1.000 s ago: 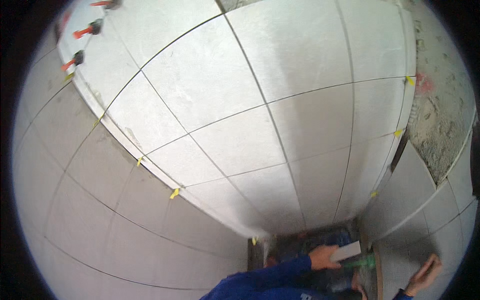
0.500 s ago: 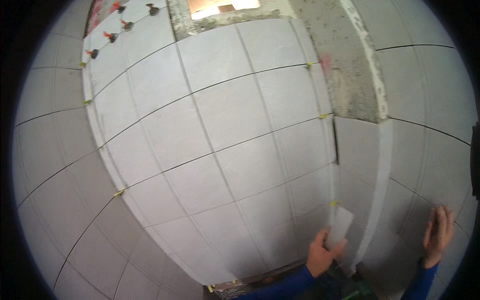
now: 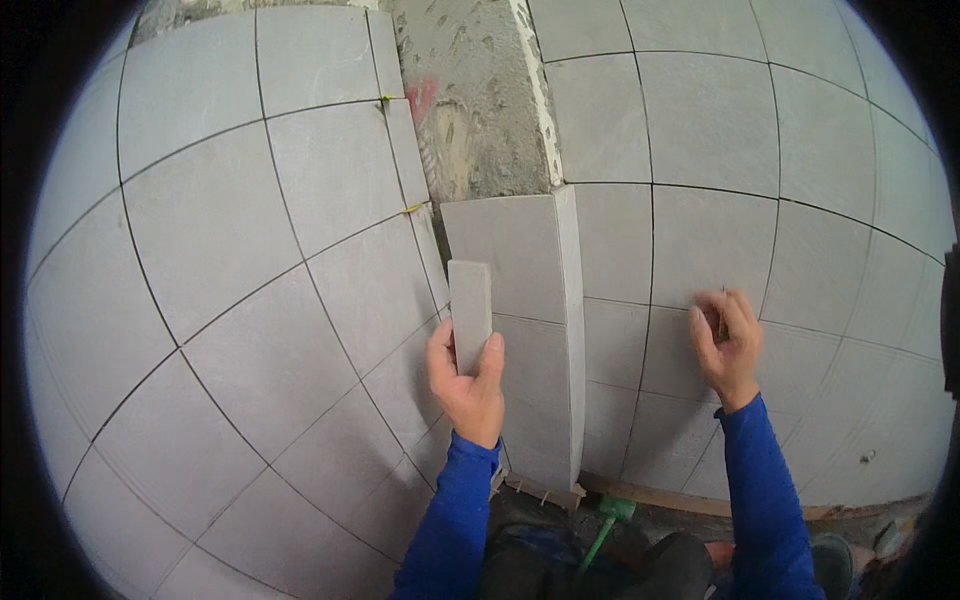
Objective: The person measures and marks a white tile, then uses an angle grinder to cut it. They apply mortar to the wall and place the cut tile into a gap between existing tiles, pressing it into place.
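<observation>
My left hand [image 3: 468,402] is closed around the lower end of a narrow grey tile strip [image 3: 471,310], thumb on one side and fingers on the other. The strip stands nearly upright in front of the inner corner, beside a gap between the left tiled wall [image 3: 230,210] and the tiled column [image 3: 508,250]. My right hand [image 3: 732,345] is raised before the right tiled wall [image 3: 715,120], its fingers bent toward the thumb. Something small and dark seems to show at those fingertips, too small to name. Whether this hand touches the wall cannot be seen.
Bare rough cement [image 3: 490,110] shows above the column's tiles. Yellow spacers [image 3: 415,208] stick out of the joints near the corner. Low down are a green-handled tool [image 3: 612,512], a wooden strip [image 3: 720,503] along the wall's foot, and my legs.
The view has swung to the right. My left hand has brought the tile strip up, more upright. The right hand's fingers, fairly straight before, are now bent in.
</observation>
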### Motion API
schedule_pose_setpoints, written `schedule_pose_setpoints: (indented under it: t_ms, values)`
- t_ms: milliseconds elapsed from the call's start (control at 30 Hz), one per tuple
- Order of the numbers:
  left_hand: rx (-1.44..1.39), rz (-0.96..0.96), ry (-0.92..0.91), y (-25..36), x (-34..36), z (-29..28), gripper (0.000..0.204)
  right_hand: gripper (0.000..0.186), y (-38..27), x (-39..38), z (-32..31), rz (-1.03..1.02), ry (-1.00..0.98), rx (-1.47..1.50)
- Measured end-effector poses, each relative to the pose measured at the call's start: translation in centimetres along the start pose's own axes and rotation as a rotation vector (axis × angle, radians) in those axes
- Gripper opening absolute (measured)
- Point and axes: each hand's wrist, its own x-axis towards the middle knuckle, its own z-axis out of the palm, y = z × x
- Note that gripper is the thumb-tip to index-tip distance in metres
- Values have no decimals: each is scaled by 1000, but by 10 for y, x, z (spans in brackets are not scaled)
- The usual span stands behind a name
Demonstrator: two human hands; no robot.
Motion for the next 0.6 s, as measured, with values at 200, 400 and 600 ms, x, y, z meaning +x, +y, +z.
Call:
schedule_pose_setpoints:
  t_ms: [200, 400, 600]
  values:
    - [18, 81, 30, -16, 15, 11, 54, 28, -100, 63, 57, -184, -252, 158]
    - [45, 147, 28, -20, 31, 12, 61, 23, -160, 120, 122, -100, -422, 180]
    - [-592, -462, 9, -29, 24, 5, 42, 16, -170, 146, 138, 83, -512, 203]
